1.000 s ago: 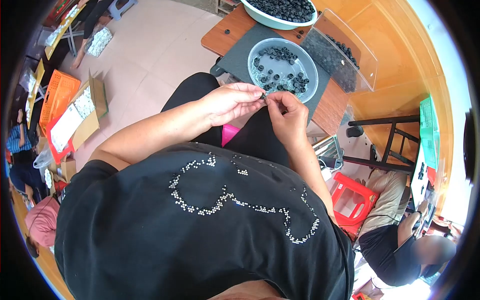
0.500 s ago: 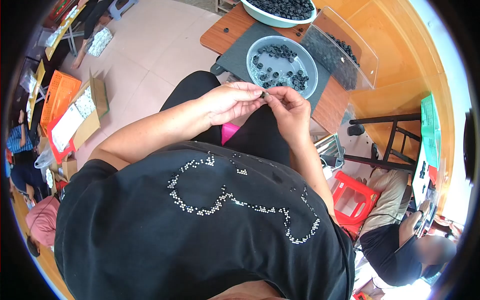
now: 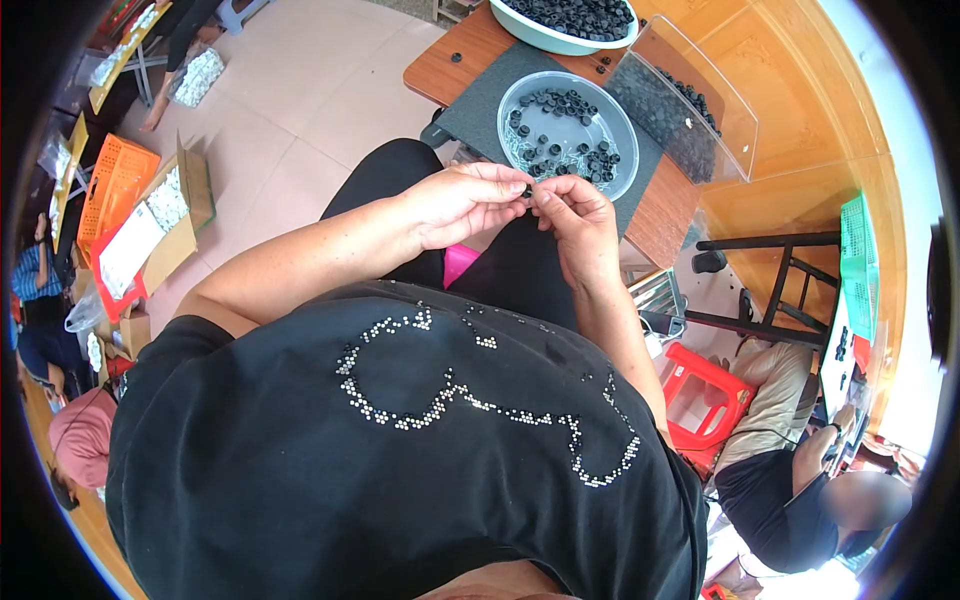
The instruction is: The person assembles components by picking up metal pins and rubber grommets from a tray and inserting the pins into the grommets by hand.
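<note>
My left hand (image 3: 465, 205) pinches a small black part (image 3: 527, 190) between thumb and fingers, over my lap. Touching the same part from the other side, my right hand (image 3: 575, 215) has its thumb and forefinger pressed together at it; whether a second small piece is between them is too small to tell. Just beyond both hands, a round clear tub (image 3: 630, 150) on the dark mat holds many black parts and thin, pale clear pieces.
A pale green basin (image 3: 560, 45) of black parts and a clear plastic bin (image 3: 735, 130) stand on the wooden table (image 3: 430, 75). A red stool (image 3: 705, 400) and a seated co-worker (image 3: 780, 510) are at the right. Boxes (image 3: 190, 230) lie at the left.
My right hand has shifted and turned slightly at the small part. My left hand keeps its pinch in nearly the same place.
</note>
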The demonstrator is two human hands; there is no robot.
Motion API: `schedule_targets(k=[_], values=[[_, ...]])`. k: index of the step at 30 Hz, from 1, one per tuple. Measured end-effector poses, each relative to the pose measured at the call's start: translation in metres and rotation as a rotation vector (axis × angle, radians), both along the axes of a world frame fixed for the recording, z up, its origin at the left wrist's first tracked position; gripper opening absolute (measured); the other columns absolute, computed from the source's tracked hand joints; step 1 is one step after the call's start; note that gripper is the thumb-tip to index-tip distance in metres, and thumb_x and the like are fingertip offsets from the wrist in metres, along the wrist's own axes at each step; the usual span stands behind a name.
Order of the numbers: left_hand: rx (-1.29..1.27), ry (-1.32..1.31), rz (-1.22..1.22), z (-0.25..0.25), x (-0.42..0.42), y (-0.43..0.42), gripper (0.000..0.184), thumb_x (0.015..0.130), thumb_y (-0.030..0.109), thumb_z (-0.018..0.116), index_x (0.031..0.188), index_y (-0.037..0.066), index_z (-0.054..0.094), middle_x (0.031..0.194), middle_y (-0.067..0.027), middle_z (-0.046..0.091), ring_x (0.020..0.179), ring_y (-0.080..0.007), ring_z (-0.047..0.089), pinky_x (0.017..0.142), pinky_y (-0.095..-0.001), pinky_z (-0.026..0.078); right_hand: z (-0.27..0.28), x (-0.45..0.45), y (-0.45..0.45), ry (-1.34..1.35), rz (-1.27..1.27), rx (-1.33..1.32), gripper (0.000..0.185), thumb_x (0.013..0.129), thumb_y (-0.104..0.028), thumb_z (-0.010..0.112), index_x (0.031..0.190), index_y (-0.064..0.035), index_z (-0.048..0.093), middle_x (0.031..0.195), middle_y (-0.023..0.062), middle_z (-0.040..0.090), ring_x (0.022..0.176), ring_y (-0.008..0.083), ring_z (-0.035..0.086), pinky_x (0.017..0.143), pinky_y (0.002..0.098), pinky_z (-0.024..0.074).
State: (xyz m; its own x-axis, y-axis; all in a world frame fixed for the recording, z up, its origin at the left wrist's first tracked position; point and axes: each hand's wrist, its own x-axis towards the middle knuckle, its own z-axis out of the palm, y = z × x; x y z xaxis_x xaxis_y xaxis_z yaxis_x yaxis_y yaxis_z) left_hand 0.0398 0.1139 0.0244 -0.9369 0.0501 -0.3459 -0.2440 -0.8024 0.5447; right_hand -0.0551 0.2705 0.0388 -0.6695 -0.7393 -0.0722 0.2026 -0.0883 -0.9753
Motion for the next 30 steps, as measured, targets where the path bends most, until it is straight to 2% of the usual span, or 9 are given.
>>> schedule_targets(k=[12,16,19,22,23,26,30], values=[[-0.105,-0.027,0.013,-0.004,-0.004,0.003,0.020,0.088,0.007,0.056,0.106,-0.002,0.056,0.095,-0.0077,0.061,0.086,-0.0131,0.061,0.080,-0.0227,0.051,-0.010,-0.002,-0.003,0.046,-0.003,0.071,0.004,0.084,-0.007,0.062,0.084,-0.0038,0.064,0.073,-0.0015,0.061,0.062,0.0030,0.050,0.055,0.0183,0.0393],[-0.126,-0.021,0.002,-0.004,-0.005,0.002,0.022,0.090,0.010,0.054,0.108,-0.002,0.054,0.101,-0.0088,0.060,0.092,-0.0126,0.059,0.085,-0.0225,0.050,-0.009,-0.003,-0.001,0.036,-0.007,0.092,0.006,0.084,-0.007,0.062,0.088,-0.0041,0.064,0.076,-0.0016,0.062,0.066,0.0030,0.052,0.056,0.0179,0.0398],[0.008,0.033,0.014,-0.003,-0.008,-0.003,0.022,0.091,0.009,0.051,0.110,-0.002,0.053,0.102,-0.0099,0.059,0.095,-0.0151,0.059,0.086,-0.0242,0.049,-0.006,-0.007,0.000,-0.036,-0.068,-0.006,0.012,0.084,-0.006,0.062,0.095,-0.0042,0.063,0.082,-0.0015,0.062,0.072,0.0031,0.054,0.060,0.0184,0.0410],[0.030,0.056,0.065,-0.005,-0.011,-0.004,0.024,0.091,0.010,0.050,0.113,0.001,0.052,0.103,-0.0105,0.059,0.097,-0.0169,0.059,0.086,-0.0264,0.049,-0.009,-0.008,-0.001,0.049,-0.120,0.003,0.013,0.082,-0.002,0.062,0.095,-0.0030,0.063,0.085,-0.0002,0.062,0.075,0.0043,0.054,0.063,0.0189,0.0423],[0.025,0.053,0.048,-0.003,-0.010,-0.004,0.025,0.091,0.011,0.050,0.114,0.002,0.051,0.104,-0.0102,0.059,0.098,-0.0169,0.058,0.087,-0.0273,0.048,-0.012,-0.006,-0.003,0.098,-0.125,-0.008,0.016,0.080,0.001,0.063,0.096,-0.0013,0.063,0.087,0.0010,0.062,0.078,0.0060,0.055,0.067,0.0200,0.0443],[0.003,0.037,0.001,0.003,-0.010,-0.001,0.028,0.091,0.014,0.049,0.118,0.005,0.050,0.107,-0.0091,0.058,0.101,-0.0166,0.057,0.089,-0.0296,0.045,-0.023,-0.003,-0.008,0.304,-0.143,-0.043,0.017,0.079,0.003,0.063,0.096,-0.0007,0.062,0.089,0.0013,0.060,0.081,0.0071,0.055,0.068,0.0205,0.0455],[0.001,0.022,-0.028,0.004,-0.012,0.003,0.034,0.092,0.016,0.048,0.124,0.007,0.046,0.110,-0.0071,0.058,0.105,-0.0158,0.055,0.094,-0.0312,0.042,-0.026,-0.001,-0.008,0.408,-0.193,0.034,0.014,0.079,0.000,0.065,0.093,-0.0006,0.062,0.089,0.0033,0.059,0.078,0.0072,0.055,0.062,0.0200,0.0461]])
